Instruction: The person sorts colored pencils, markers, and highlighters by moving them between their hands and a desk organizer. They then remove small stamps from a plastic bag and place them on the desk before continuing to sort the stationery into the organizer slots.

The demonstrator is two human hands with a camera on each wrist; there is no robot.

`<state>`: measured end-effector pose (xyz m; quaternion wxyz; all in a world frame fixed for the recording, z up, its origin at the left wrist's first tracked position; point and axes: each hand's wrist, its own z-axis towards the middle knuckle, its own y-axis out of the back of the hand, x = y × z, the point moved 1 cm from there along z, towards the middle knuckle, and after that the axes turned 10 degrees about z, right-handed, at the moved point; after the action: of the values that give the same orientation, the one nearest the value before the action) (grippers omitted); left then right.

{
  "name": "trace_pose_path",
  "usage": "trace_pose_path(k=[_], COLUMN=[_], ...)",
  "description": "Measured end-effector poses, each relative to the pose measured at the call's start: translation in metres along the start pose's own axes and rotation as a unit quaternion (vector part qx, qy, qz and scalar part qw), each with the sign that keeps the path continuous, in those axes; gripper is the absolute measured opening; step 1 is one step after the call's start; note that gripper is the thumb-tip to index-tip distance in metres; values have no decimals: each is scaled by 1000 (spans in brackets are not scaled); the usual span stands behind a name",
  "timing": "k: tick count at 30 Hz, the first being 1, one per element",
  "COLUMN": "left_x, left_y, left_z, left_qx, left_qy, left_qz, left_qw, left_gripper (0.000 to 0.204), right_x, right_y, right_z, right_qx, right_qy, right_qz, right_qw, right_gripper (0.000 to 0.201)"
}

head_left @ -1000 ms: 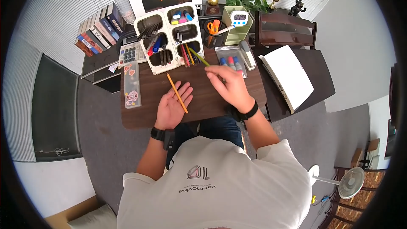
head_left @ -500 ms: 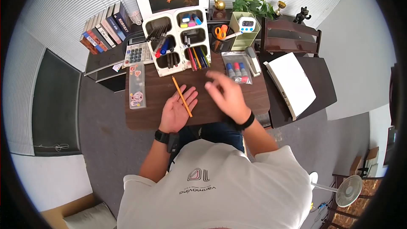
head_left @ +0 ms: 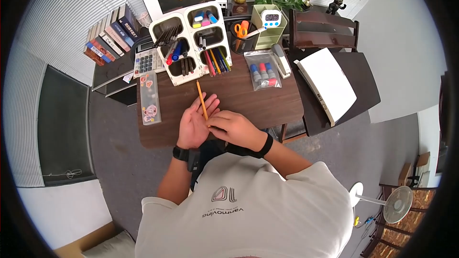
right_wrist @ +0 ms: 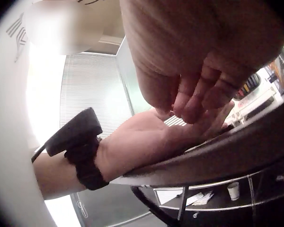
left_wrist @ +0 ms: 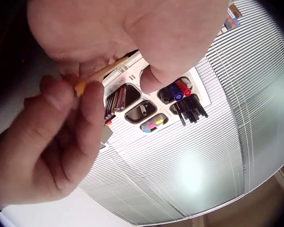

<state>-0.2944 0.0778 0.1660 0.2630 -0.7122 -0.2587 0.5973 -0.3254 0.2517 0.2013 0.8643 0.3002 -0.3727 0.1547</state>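
My left hand (head_left: pixel 191 128) lies palm up above the front of the desk, fingers relaxed and spread. Across its palm slants a yellow-orange pencil (head_left: pixel 202 102), its tip toward the organizer. With thumb and fingertips, my right hand (head_left: pixel 237 130) pinches the near end of that pencil; the left wrist view shows this pinch close up on the pencil (left_wrist: pixel 104 72). Farther back stands a white tilted organizer (head_left: pixel 191 78) with several compartments. Coloured pencils (head_left: pixel 217 63) fill its lower right one. In the right wrist view, the right hand's fingers hide the pencil.
A stickered clear case (head_left: pixel 149 99) and a calculator (head_left: pixel 146 62) lie on the left. To the right are a clear bag of small coloured-cap bottles (head_left: pixel 262 70), a stapler (head_left: pixel 280 60), a black mesh cup (head_left: pixel 237 44) with scissors, and a green holder with a timer (head_left: pixel 271 18).
My right hand has let go of a green pencil in the coloured-pencil compartment, drawn back toward me, and taken hold of the yellow-orange pencil's near end. The left hand has stayed palm up.
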Motion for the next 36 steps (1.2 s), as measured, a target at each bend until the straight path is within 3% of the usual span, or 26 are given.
trace_pose_path(k=[4, 7, 13, 17, 25, 28, 36], left_x=[4, 2, 0, 1, 3, 2, 2], left_y=[3, 1, -1, 1, 3, 2, 2], left_z=[0, -1, -1, -2, -5, -5, -4], left_qx=[19, 11, 17, 14, -5, 2, 8], left_qy=[-7, 10, 13, 6, 3, 7, 11], left_qz=[-47, -55, -43, -45, -47, -49, -59], left_qw=[999, 998, 999, 999, 999, 999, 998], left_gripper=[62, 62, 64, 64, 66, 66, 64], right_x=[29, 57, 42, 3, -29, -30, -29], right_y=[30, 65, 83, 64, 38, 39, 70], right_z=[14, 19, 34, 67, 96, 97, 125], right_qx=[-63, -158, -222, -195, -146, -133, -115], right_qy=[37, 26, 37, 76, 14, 51, 54], right_qz=[-15, -33, -120, -202, -241, -225, -219], right_qw=[997, 986, 967, 957, 959, 964, 967], right_gripper=[23, 24, 26, 23, 14, 18, 25])
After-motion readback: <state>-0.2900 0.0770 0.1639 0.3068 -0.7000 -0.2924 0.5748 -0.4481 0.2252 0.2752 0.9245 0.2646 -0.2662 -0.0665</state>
